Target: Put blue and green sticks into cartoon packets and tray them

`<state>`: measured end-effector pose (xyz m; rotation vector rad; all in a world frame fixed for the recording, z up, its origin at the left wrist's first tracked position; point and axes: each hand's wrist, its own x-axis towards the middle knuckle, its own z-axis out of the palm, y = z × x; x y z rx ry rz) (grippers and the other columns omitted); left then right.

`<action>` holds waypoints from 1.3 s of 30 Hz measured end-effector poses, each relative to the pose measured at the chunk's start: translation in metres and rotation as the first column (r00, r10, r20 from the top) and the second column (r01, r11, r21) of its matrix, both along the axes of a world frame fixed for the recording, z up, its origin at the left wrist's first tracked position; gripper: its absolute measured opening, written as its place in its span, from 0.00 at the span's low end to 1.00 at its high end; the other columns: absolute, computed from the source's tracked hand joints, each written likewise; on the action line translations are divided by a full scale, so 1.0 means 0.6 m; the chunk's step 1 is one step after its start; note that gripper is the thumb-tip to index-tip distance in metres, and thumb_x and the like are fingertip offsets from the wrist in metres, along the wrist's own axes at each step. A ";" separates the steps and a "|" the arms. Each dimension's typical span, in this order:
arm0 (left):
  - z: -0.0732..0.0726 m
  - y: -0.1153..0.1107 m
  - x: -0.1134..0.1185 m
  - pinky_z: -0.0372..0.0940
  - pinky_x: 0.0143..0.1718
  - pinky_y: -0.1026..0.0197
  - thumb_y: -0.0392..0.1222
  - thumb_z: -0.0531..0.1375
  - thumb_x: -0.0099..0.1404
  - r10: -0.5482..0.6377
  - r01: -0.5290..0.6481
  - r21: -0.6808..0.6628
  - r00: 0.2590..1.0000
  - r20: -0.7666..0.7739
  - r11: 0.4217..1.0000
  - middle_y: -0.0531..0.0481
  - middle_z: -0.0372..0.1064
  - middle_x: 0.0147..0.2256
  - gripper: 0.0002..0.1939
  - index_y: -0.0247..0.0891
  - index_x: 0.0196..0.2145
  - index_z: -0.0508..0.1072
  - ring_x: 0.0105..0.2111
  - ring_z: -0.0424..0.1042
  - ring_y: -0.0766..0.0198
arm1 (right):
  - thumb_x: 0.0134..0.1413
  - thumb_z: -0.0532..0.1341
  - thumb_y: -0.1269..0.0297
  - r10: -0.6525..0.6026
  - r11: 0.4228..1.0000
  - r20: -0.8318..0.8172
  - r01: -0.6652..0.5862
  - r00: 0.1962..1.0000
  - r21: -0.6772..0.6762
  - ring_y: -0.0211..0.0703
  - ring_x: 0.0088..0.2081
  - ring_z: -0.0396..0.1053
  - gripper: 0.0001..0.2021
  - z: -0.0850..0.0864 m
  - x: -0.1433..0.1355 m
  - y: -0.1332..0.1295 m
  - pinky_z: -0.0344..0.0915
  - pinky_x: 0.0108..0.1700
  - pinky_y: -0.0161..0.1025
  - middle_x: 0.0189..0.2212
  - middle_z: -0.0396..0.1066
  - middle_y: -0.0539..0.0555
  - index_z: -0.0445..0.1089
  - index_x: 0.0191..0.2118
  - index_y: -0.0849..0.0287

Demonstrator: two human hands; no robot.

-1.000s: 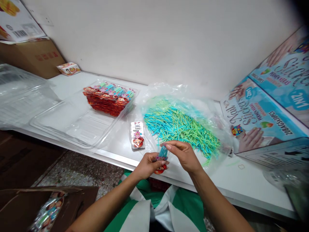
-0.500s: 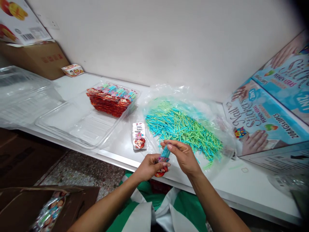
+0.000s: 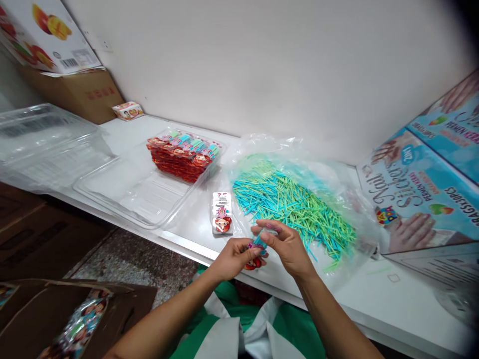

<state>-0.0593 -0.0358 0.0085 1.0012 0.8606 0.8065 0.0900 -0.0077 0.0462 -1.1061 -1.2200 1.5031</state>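
Observation:
My left hand [image 3: 236,257] pinches the lower part of a small packet [image 3: 255,263] printed with a red-haired cartoon figure. Blue sticks show in the packet's upper part. At that upper end, the fingers of my right hand [image 3: 287,245] are closed on the packet's clear top. Just beyond my hands lies a heap of thin blue and green sticks [image 3: 288,202] on a clear plastic bag [image 3: 354,219]. A stack of flat printed pieces [image 3: 222,213] with the same figure rests left of the heap. Several filled packets [image 3: 179,157] stand in rows in a clear plastic tray.
An open clear plastic lid [image 3: 129,192] spreads leftward on the white table [image 3: 194,239], beside more clear containers [image 3: 45,134]. Blue printed cartons [image 3: 419,189] stand at the right. Brown boxes are at back left, and an open carton [image 3: 123,304] sits below the table edge.
My right fingers have come down and tilted the packet's upper end toward the right. The whole view has shifted slightly, so the table things appear farther right.

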 end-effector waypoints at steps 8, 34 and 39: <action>0.007 0.003 0.000 0.63 0.24 0.67 0.50 0.61 0.55 -0.027 0.043 -0.104 0.988 0.152 0.994 0.41 0.73 0.31 0.21 0.31 0.41 0.71 0.26 0.72 0.63 | 0.43 0.65 0.58 -0.033 0.997 -0.036 0.031 0.999 -0.071 0.41 0.26 0.70 0.16 -0.014 -0.005 0.013 0.64 0.21 0.34 0.30 0.75 0.55 0.72 0.38 0.60; 0.001 0.019 -0.007 0.67 0.25 0.58 0.45 0.63 0.52 0.037 0.028 -0.330 0.981 0.190 0.944 0.38 0.73 0.27 0.15 0.26 0.26 0.74 0.24 0.73 0.55 | 0.37 0.68 0.59 -0.093 0.982 -0.163 0.063 0.982 -0.181 0.44 0.31 0.72 0.15 -0.020 -0.010 0.055 0.66 0.36 0.40 0.29 0.75 0.55 0.73 0.33 0.62; -0.005 0.023 -0.008 0.68 0.28 0.57 0.46 0.62 0.53 0.023 0.030 -0.282 0.983 0.181 0.959 0.38 0.73 0.28 0.16 0.27 0.29 0.74 0.25 0.74 0.56 | 0.45 0.62 0.51 -0.065 0.981 -0.178 0.030 0.982 -0.190 0.46 0.32 0.73 0.18 -0.017 -0.014 0.048 0.68 0.36 0.43 0.29 0.75 0.58 0.73 0.35 0.63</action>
